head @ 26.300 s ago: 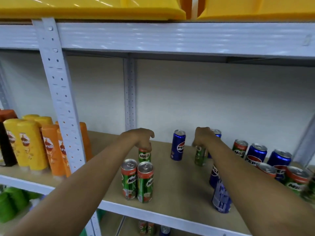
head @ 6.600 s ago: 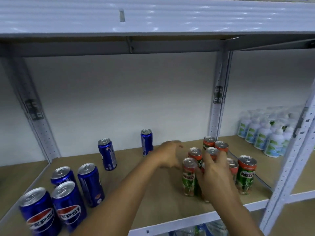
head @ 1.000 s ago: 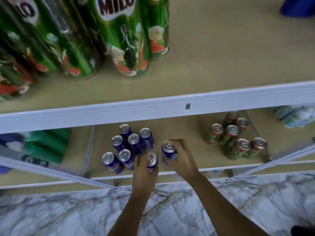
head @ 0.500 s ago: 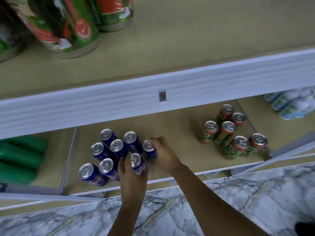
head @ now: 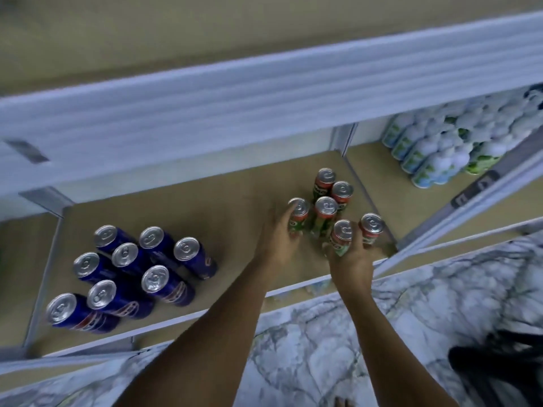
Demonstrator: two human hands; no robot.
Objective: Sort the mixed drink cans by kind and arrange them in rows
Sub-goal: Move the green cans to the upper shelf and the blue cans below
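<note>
Your left hand (head: 277, 235) grips the leftmost Milo can (head: 297, 215) on the lower shelf (head: 235, 207); your right hand (head: 351, 257) pinches the two front cans (head: 342, 236). They look rigid, smooth, probably full, so hold mid-body.

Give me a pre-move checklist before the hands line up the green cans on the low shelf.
1. Left hand grips a green can: ok.
2. Right hand holds the two front green cans: ok.
3. All six green cans upright: ok.
4. Green cans in straight rows: not ok, staggered.
5. Blue cans kept apart on the shelf: ok.
6. Labels facing front: cannot tell.
</note>
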